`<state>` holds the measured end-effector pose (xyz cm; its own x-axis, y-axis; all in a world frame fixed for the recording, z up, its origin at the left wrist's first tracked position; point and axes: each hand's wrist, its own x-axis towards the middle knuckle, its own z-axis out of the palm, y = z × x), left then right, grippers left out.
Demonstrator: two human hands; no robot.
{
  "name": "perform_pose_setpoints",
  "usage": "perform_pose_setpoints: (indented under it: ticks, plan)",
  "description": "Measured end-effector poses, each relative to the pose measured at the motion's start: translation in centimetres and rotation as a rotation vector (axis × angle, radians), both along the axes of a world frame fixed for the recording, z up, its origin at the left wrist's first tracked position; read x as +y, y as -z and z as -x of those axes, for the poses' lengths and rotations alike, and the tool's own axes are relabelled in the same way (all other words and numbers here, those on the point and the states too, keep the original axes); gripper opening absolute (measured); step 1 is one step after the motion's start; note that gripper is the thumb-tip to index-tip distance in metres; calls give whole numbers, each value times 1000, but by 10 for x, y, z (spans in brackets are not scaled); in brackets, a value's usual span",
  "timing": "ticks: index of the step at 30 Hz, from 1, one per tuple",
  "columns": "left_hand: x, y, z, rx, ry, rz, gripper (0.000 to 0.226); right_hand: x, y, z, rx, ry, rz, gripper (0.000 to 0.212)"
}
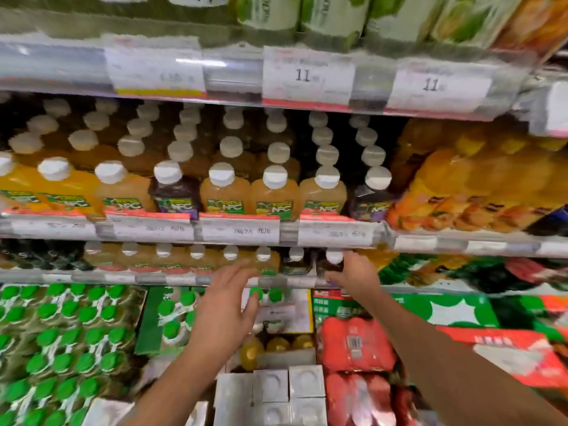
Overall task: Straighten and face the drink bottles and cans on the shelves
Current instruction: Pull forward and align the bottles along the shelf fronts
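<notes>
The right hand [353, 272] wraps its grip around a dark juice bottle [330, 264] with a white cap, at the front of the lower shelf [172, 279]. The left hand [224, 305] floats in front of that shelf with its fingers spread, holding nothing. More white-capped juice bottles [226, 192] stand in rows on the shelf above.

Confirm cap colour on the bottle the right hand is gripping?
White cap, on a dark bottle held by the right hand; head view shows it.
</notes>
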<state>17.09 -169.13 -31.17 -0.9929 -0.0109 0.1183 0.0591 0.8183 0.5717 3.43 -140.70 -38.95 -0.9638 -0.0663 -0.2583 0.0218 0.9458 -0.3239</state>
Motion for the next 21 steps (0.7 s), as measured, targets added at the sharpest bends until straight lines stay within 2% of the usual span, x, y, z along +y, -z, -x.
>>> perform_pose_setpoints:
  ticks: [2, 4, 7, 10, 15, 18, 21]
  plan:
    - [4, -7, 9, 110, 79, 87, 46, 7, 13, 14, -12, -3, -12, 57]
    - [0, -10, 20, 131, 116, 191, 57, 7, 27, 27, -20, -5, -40, 61]
    - [-5, -8, 32, 69, 77, 323, 74, 3, 47, 40, -73, -46, -71, 65]
    - [-8, 0, 38, -12, 82, 372, 86, -1, 61, 48, -160, -14, -95, 60]
    - [-13, 11, 39, -23, 117, 422, 92, -1, 82, 63, -309, -103, -174, 50]
    - [-14, 13, 39, -32, 123, 414, 93, 3, 83, 68, -259, -171, -164, 48]
    - [-14, 12, 41, -61, 126, 417, 91, -5, 73, 60, -247, -86, -143, 47]
